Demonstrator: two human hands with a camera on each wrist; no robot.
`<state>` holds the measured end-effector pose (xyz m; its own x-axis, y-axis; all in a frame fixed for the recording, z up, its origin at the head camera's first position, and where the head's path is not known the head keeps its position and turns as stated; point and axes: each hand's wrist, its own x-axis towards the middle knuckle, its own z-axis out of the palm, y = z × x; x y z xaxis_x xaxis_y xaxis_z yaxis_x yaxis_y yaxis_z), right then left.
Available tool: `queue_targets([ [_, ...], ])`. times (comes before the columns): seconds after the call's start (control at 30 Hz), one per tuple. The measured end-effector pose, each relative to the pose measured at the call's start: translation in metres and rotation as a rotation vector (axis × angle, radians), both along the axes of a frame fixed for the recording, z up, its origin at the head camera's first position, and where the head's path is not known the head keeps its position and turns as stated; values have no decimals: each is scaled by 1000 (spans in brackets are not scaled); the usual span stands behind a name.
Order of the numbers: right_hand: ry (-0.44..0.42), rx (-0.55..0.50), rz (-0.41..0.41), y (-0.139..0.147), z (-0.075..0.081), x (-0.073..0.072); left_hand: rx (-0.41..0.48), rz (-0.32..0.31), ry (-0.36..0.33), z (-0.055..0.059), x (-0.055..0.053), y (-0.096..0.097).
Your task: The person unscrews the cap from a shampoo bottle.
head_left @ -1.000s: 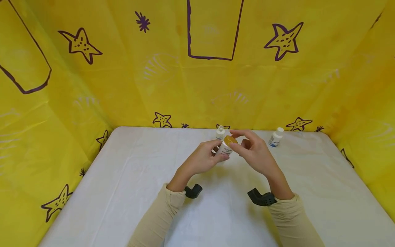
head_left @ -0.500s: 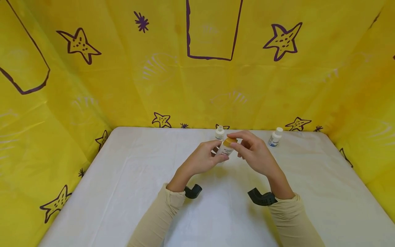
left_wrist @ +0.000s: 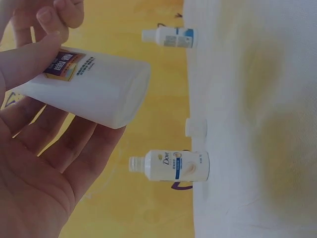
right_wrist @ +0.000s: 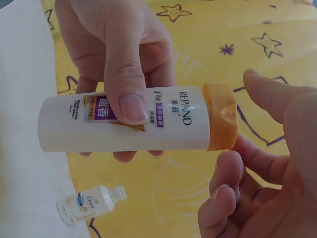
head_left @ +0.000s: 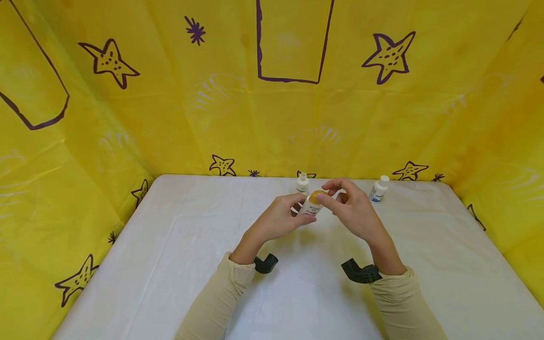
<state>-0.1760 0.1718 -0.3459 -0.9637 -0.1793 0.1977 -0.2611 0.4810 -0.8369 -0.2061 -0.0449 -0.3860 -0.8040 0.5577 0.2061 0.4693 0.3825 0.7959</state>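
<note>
My left hand [head_left: 282, 215] grips a white toiletry bottle [right_wrist: 173, 136], thumb over its front label and fingers behind it. The bottle reads REPAND, has an orange cap [right_wrist: 221, 116], and is held tilted above the table. At the cap is my right hand [head_left: 350, 208]. In the right wrist view its thumb stands apart from the cap, while one fingertip is right at the cap's edge and the other fingers bend loosely. From the left wrist view, the bottle's flat base faces the camera and the cap is hidden.
An uncapped Dove bottle [left_wrist: 181, 166] stands at the table's back, with a small white cap [left_wrist: 195, 127] near it. Farther right is another white bottle [head_left: 379, 190], with its cap on. The white table [head_left: 191, 264] meets yellow star-patterned cloth [head_left: 170, 118] at back and sides.
My right index finger has lifted off the orange cap, where thumb and finger were closed on it half a second ago. The cap looks slightly turned. My left hand keeps its hold on the bottle.
</note>
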Motion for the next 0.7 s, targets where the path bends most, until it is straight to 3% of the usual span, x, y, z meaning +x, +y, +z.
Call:
queue_targets([
  [0.37, 11, 49, -30, -5, -2, 2, -6, -11, 19, 0, 1, 1],
  [0.53, 34, 34, 3, -4, -2, 3, -11, -7, 25, 0, 1, 1],
  [0.7, 119, 17, 61, -4, -2, 4, -8, 5, 8, 2, 2, 1],
])
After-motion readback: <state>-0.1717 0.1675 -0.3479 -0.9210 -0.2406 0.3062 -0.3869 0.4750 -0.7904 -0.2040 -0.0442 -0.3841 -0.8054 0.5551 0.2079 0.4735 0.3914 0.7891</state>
